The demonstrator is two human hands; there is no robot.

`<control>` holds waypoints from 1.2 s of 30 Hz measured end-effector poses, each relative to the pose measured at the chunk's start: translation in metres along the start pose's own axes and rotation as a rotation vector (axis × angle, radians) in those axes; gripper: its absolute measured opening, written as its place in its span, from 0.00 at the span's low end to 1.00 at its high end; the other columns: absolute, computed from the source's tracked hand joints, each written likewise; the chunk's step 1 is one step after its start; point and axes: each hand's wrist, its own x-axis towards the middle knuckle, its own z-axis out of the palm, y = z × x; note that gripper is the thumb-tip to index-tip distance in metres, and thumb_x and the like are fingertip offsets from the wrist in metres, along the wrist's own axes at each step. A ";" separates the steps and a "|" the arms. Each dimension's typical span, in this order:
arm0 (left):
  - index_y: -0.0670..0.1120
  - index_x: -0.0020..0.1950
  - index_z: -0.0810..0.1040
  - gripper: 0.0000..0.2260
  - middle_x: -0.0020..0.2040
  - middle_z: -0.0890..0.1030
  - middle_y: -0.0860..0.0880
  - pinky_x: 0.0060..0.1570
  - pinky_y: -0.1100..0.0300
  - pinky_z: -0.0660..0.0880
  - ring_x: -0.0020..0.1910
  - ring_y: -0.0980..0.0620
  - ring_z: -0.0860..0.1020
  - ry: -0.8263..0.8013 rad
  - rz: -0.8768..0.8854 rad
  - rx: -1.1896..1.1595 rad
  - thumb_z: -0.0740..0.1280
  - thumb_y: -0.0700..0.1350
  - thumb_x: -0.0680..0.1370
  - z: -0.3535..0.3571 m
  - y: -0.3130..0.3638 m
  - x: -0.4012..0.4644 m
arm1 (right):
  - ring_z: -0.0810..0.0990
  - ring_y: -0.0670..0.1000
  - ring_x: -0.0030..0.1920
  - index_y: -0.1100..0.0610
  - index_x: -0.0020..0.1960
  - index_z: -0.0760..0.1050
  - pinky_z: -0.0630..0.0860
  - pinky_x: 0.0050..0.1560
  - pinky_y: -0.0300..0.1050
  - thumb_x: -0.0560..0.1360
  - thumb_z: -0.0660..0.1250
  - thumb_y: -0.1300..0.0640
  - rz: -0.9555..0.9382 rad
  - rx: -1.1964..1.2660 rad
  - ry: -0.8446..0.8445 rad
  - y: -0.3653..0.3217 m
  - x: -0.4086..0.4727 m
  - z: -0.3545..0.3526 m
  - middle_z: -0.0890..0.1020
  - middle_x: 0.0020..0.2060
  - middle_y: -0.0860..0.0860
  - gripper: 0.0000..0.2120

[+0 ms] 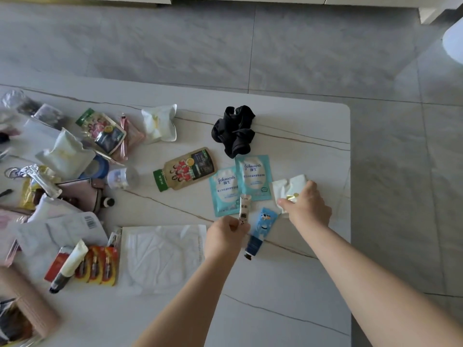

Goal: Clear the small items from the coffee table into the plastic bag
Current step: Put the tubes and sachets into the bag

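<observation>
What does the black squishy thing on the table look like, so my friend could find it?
Look at the far right corner of the white coffee table. The black scrunchie lies there alone, just beyond two pale blue sachets. It is the only all-black, crumpled fabric ring; everything nearby is flat packets.

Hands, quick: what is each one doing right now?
Left hand: fingers curled round a small white tube, holding it up.
Right hand: fingers pinching a white packet on the coffee table.

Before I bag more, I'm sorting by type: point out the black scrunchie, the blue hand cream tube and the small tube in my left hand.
black scrunchie (234,131): head view, fabric middle.
blue hand cream tube (263,225): head view, blue body.
small tube (245,205): head view, upper body above the left hand (225,234).
</observation>
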 end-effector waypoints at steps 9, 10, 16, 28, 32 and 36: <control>0.50 0.44 0.72 0.13 0.49 0.69 0.52 0.46 0.54 0.76 0.51 0.48 0.74 -0.046 0.105 0.248 0.73 0.55 0.71 0.026 0.007 -0.013 | 0.76 0.60 0.55 0.62 0.58 0.63 0.68 0.40 0.47 0.71 0.71 0.49 -0.017 0.092 -0.014 0.001 0.002 0.004 0.74 0.57 0.57 0.26; 0.49 0.49 0.71 0.15 0.51 0.70 0.52 0.44 0.55 0.75 0.52 0.48 0.74 -0.023 0.102 0.295 0.72 0.55 0.71 0.028 0.008 -0.013 | 0.76 0.60 0.54 0.61 0.58 0.63 0.68 0.39 0.47 0.71 0.71 0.49 -0.018 0.087 -0.008 0.001 0.001 0.004 0.75 0.56 0.57 0.26; 0.48 0.59 0.71 0.16 0.56 0.73 0.49 0.50 0.56 0.73 0.57 0.48 0.73 0.019 0.116 0.488 0.67 0.52 0.75 0.027 0.004 -0.014 | 0.74 0.55 0.46 0.60 0.59 0.64 0.72 0.44 0.46 0.69 0.74 0.53 0.056 0.410 -0.071 0.001 -0.003 -0.004 0.74 0.48 0.52 0.26; 0.42 0.45 0.80 0.07 0.38 0.76 0.46 0.41 0.58 0.71 0.38 0.51 0.73 -0.114 -0.149 -0.487 0.70 0.46 0.74 -0.018 -0.041 -0.012 | 0.70 0.60 0.60 0.57 0.62 0.68 0.71 0.53 0.49 0.69 0.72 0.50 -0.097 0.206 -0.024 -0.077 -0.007 0.019 0.72 0.59 0.58 0.25; 0.47 0.41 0.80 0.04 0.40 0.78 0.44 0.43 0.54 0.71 0.40 0.48 0.73 -0.146 -0.180 -0.599 0.70 0.45 0.74 -0.021 -0.044 -0.010 | 0.70 0.61 0.60 0.51 0.66 0.66 0.72 0.54 0.52 0.70 0.72 0.50 -0.004 0.169 0.013 -0.084 -0.018 0.030 0.66 0.62 0.57 0.28; 0.47 0.44 0.79 0.01 0.41 0.80 0.46 0.52 0.50 0.78 0.42 0.48 0.78 -0.125 -0.216 -0.709 0.70 0.44 0.75 -0.023 -0.045 -0.011 | 0.73 0.61 0.61 0.50 0.69 0.59 0.72 0.59 0.53 0.69 0.73 0.51 0.022 0.134 -0.033 -0.080 -0.022 0.029 0.73 0.62 0.58 0.34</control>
